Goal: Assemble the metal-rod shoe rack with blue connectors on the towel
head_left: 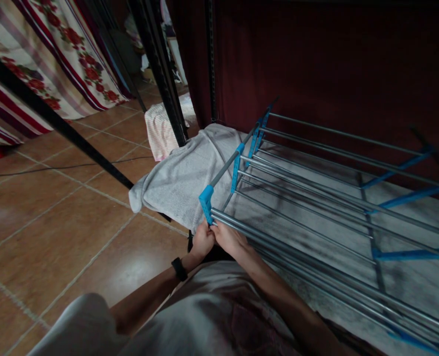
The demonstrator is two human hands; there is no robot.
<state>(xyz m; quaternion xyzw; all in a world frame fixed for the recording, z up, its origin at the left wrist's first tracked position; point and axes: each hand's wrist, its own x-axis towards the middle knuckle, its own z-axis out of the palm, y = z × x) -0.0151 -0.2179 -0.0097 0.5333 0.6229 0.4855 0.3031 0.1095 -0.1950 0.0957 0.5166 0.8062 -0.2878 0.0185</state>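
Note:
A metal clothes drying rack with blue plastic joints lies in front of me on a grey-white surface. My left hand, with a black band on its wrist, is closed at the lower end of the blue corner joint. Close beside it, my right hand has its fingers curled round the same corner, under the ends of the metal rods. The fingertips of both hands meet there and partly hide what they grip. A grey towel is spread just beyond the corner.
Black metal posts rise at the back left, and a black bar slants across the tiled floor. A dark red curtain hangs behind the rack. A flowered curtain and a striped cloth are further left.

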